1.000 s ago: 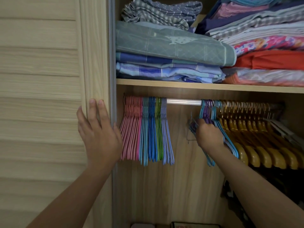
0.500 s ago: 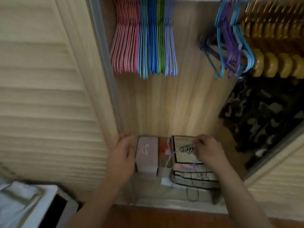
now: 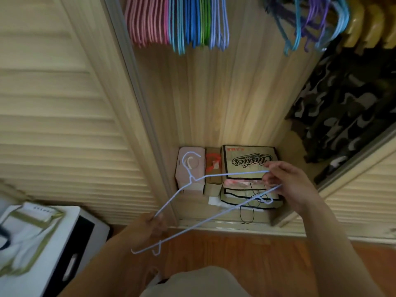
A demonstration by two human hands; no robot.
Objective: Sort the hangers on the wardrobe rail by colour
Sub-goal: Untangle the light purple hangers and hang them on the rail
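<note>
A thin lilac wire hanger [image 3: 231,174] lies across both my hands low in front of the wardrobe floor. My left hand [image 3: 150,227] pinches its left shoulder, and my right hand [image 3: 288,184] pinches its right end. Its hook curls over a pink box. Above, a tidy row of pink, light blue, blue, green and lilac hangers [image 3: 177,22] shows at the top edge. A loose bunch of blue and purple hangers [image 3: 304,24] hangs to the right of it, beside yellow wooden hangers [image 3: 368,26]. The rail itself is out of view.
On the wardrobe floor stand a pink box [image 3: 189,170], a small brown box [image 3: 213,170] and a stack of "Classics" boxes [image 3: 250,161] with a black cord. Camouflage clothing [image 3: 347,108] hangs at right. A louvred door [image 3: 53,103] is at left, a white bin [image 3: 70,249] below it.
The view dropped from the rail to the wardrobe floor. Both hands came down to the boxes, then lifted a lilac hanger, which they now hold between them.
</note>
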